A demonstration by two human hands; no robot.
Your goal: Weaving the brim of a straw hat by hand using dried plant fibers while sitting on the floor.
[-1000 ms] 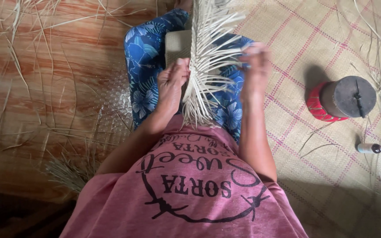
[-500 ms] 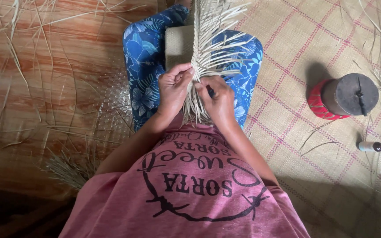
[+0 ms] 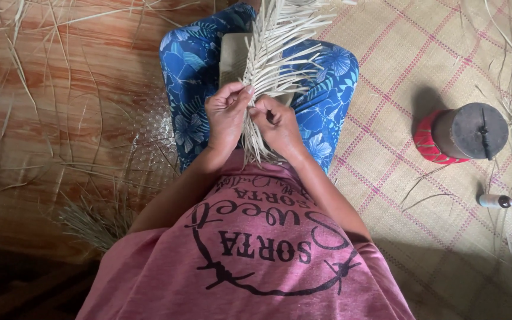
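Note:
A bundle of pale dried straw strips (image 3: 274, 53) lies along my lap, over a flat grey-brown block (image 3: 232, 56) resting on my blue floral trousers. My left hand (image 3: 225, 114) pinches strips at the bundle's left edge, thumb and fingers closed on them. My right hand (image 3: 277, 121) sits right beside it, fingers curled around strips near the bundle's lower part. The two hands almost touch. The strips' loose ends hang down toward my pink shirt.
A red container with a dark round lid (image 3: 466, 135) stands on the woven checked mat (image 3: 398, 189) at right. A small bottle (image 3: 498, 201) lies near it. Loose straw strips (image 3: 90, 219) scatter over the wooden floor at left.
My right hand came in from the bundle's right side to the middle and now sits against my left hand. Both hands have shifted slightly lower on the strips.

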